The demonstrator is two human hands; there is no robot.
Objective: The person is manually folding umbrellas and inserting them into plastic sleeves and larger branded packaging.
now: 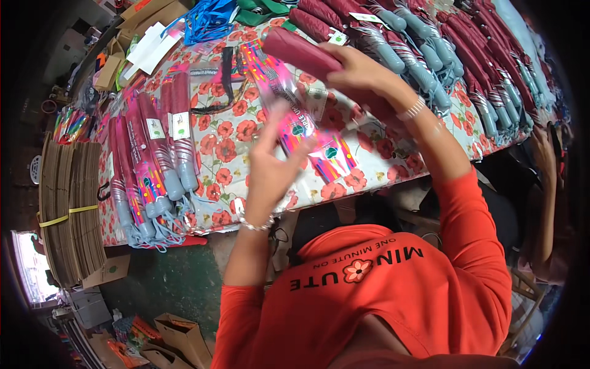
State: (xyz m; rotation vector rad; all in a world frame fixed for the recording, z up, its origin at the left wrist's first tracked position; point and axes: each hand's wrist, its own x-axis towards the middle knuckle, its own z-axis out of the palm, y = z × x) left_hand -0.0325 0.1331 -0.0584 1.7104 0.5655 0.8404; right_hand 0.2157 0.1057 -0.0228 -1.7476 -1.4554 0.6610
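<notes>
My right hand (362, 71) is wrapped round a folded maroon umbrella (301, 52), raised slantwise above the table. My left hand (273, 161) hovers at a pink, colourfully printed plastic sleeve (332, 161) on the cloth. Its thumb and fingers are apart and a little blurred; whether they touch the sleeve I cannot tell. More printed sleeve material (261, 61) lies beyond that hand. To the left rests a row of folded maroon umbrellas (142, 132) with grey handles and wrist cords, some with white tags, at least one in a printed sleeve.
A poppy-patterned cloth (224, 129) covers the table. Piles of maroon umbrellas (424, 61) fill its far right side. Blue straps (209, 21) and a green bundle (261, 11) sit at the back. Flattened cardboard (70, 209) is stacked left. Another person's arm (544, 203) shows at right.
</notes>
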